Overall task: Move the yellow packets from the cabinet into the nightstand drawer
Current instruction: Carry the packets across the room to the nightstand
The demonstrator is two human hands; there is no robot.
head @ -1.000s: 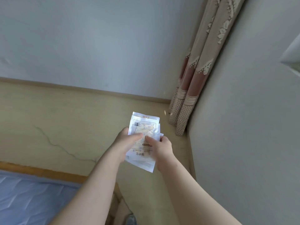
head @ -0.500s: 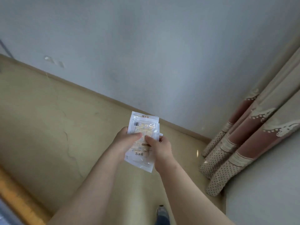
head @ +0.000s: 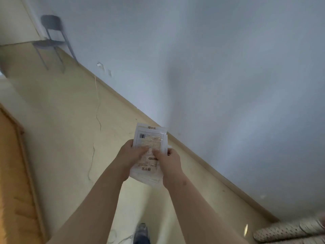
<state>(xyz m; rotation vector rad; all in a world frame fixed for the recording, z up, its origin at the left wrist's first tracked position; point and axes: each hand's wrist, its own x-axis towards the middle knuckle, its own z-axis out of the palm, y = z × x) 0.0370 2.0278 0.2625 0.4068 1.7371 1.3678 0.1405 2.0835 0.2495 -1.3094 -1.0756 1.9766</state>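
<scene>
A: While the left hand (head: pixel 131 155) and right hand (head: pixel 169 162) pinch that stack of packets (head: pixel 150 136) by opposite edges, thumbs on top, in mid-air above the floor (head: pixel 70 120), what's the risk?

B: Slick film (several loose sleeves, I'd judge). Ease either pinch and inner packets could slide out; the nightstand drawer isn't in sight.

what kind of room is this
Likely a room in a home, perhaps a bedroom: patterned curtain at lower right, grey chair by the plain wall, wooden furniture edge at left.
</scene>
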